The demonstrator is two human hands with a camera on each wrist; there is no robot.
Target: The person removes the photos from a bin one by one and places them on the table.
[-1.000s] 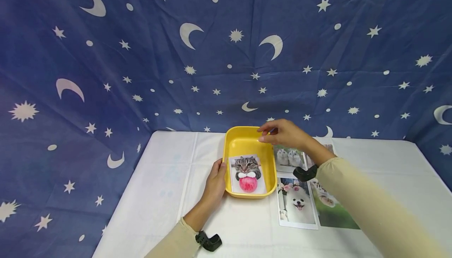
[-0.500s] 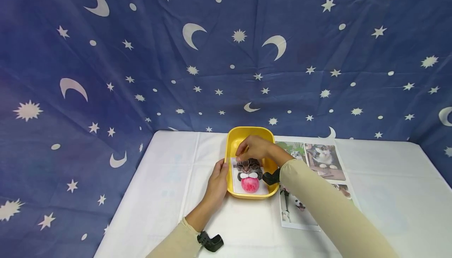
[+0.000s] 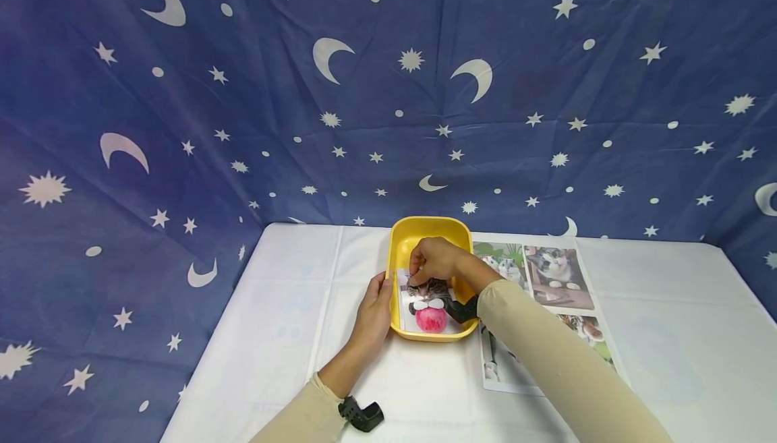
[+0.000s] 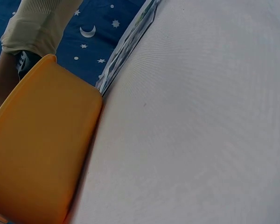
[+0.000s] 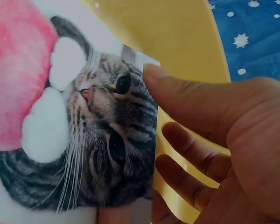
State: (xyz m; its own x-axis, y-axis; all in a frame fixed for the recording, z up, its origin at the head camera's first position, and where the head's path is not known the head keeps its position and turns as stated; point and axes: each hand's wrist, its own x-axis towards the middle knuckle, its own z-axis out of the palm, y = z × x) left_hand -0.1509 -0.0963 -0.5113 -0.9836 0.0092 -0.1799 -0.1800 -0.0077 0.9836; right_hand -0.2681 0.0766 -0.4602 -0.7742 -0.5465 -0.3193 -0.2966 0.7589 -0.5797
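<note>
a: since a second ago the right hand (image 3: 432,259) has been brought from the far rim of the tray (image 3: 394,241) down onto the cat photo (image 3: 428,301), whose far edge is now raised.

b: and the head view?

a: the photo is seen lying in the near half of the tray, its far edge pinched between thumb and fingers. the left hand (image 3: 371,313) is laid against the tray's left wall, fingers straight, nothing gripped. more photos (image 3: 555,269) are spread on the table (image 3: 285,308) just right of the tray.

b: left wrist view?

a: only the tray's outer wall (image 4: 35,154), the white table (image 4: 200,126) and the photos' edges (image 4: 126,46) are shown; the hand itself is not seen.

b: right wrist?

a: the thumb (image 5: 186,95) is laid on the photo's (image 5: 84,135) edge, fingers curled beneath it. the pinch is confirmed.

b: what could go wrong?

a: the print could probably be creased if it is bent against the wall while being lifted. it might slip from so narrow a pinch. the tray could be dragged if the left hand's steadying is eased.
</note>
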